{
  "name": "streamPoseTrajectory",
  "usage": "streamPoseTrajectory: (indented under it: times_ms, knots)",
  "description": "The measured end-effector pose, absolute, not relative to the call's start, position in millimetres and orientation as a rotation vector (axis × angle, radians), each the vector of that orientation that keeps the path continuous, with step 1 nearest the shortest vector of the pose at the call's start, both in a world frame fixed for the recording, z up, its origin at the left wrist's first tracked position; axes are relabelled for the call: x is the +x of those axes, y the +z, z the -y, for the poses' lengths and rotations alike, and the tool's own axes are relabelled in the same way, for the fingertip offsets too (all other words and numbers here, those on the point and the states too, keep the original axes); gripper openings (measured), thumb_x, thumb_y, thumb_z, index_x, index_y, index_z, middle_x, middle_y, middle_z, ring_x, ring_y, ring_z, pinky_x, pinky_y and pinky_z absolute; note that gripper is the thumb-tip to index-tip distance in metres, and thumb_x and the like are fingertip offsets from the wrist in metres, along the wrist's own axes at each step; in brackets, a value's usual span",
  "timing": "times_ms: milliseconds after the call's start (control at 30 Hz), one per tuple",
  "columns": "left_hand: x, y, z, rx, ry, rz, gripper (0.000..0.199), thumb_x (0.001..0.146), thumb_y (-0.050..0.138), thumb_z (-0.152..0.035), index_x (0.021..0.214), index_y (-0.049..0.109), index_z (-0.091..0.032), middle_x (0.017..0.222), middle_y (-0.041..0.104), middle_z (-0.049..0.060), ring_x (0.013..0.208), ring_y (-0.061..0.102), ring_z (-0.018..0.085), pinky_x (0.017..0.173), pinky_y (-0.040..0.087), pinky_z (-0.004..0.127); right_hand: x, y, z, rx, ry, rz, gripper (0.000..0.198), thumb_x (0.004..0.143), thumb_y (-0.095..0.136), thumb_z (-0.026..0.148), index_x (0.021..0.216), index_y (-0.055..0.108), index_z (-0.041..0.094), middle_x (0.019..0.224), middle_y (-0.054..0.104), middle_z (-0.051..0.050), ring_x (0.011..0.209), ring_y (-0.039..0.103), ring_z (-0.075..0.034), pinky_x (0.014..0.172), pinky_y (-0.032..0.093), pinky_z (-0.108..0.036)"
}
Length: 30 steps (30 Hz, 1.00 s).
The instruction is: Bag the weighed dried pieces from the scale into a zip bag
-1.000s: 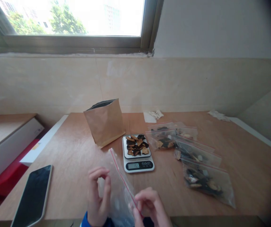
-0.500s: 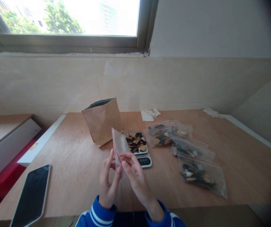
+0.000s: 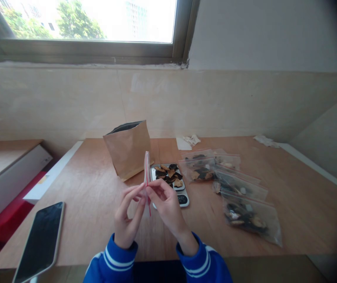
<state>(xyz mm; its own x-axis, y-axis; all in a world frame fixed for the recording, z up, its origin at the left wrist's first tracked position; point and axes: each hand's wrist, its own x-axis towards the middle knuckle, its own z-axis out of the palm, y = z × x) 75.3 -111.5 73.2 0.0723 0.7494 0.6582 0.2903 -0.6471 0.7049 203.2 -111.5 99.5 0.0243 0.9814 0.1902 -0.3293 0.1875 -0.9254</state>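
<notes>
While my left hand (image 3: 127, 220) and my right hand (image 3: 164, 206) met just in front of the scale (image 3: 171, 184), both had their fingertips pinched shut on the small clear zip bag (image 3: 147, 173) with the red strip. I held that bag upright and edge-on, its top rising in front of the scale's near left corner, and it looked empty. On the scale's platform lay a heap of dark and tan dried pieces (image 3: 168, 175), and my right hand covered part of its display. Behind the scale and to its left stood an open brown paper bag (image 3: 129, 151) on the tabletop (image 3: 92, 188). To the right of the scale lay a row of filled zip bags (image 3: 233, 188), running from beside it toward the near right. Far to the left of the scale, at the tabletop's near edge, a dark phone (image 3: 40, 241) lay flat. Beyond the scale, near the wall, sat a crumpled bit of paper (image 3: 190, 140).
</notes>
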Motion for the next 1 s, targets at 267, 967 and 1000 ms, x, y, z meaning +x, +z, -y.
streamPoseTrajectory:
  times_ms: [267, 967, 1000]
  knots:
    - [74.6, 83.7, 92.0, 2.051, 1.523, -0.905, 0.04, 0.084, 0.064, -0.021, 0.124, 0.063, -0.024, 0.08, 0.061, 0.002, 0.071, 0.058, 0.013, 0.064, 0.052, 0.025, 222.6, 91.0, 97.7, -0.825, 1.337, 1.107, 0.035, 0.067, 0.08, 0.045, 0.067, 0.056, 0.019, 0.066, 0.058, 0.004, 0.062, 0.054, -0.011, 0.06, 0.046, -0.023]
    - [78.4, 68.3, 61.7, 1.775, 2.257, -1.417, 0.019, 0.088, 0.055, -0.031, 0.075, 0.051, -0.018, 0.098, 0.058, 0.007, 0.1, 0.057, 0.019, 0.09, 0.045, 0.039, 295.2, 69.6, 73.5, -1.14, 0.714, 1.477, 0.029, 0.094, 0.045, 0.045, 0.103, 0.06, 0.022, 0.104, 0.061, -0.008, 0.101, 0.057, -0.021, 0.091, 0.047, -0.037]
    - [83.2, 65.6, 56.2, 1.734, 2.266, -1.372, 0.02, 0.09, 0.051, -0.032, 0.077, 0.049, -0.018, 0.101, 0.06, 0.008, 0.103, 0.058, 0.02, 0.092, 0.045, 0.04, 298.3, 61.9, 70.6, -1.223, 0.565, 1.523, 0.028, 0.094, 0.045, 0.042, 0.106, 0.06, 0.022, 0.108, 0.06, -0.009, 0.107, 0.055, -0.023, 0.095, 0.045, -0.041]
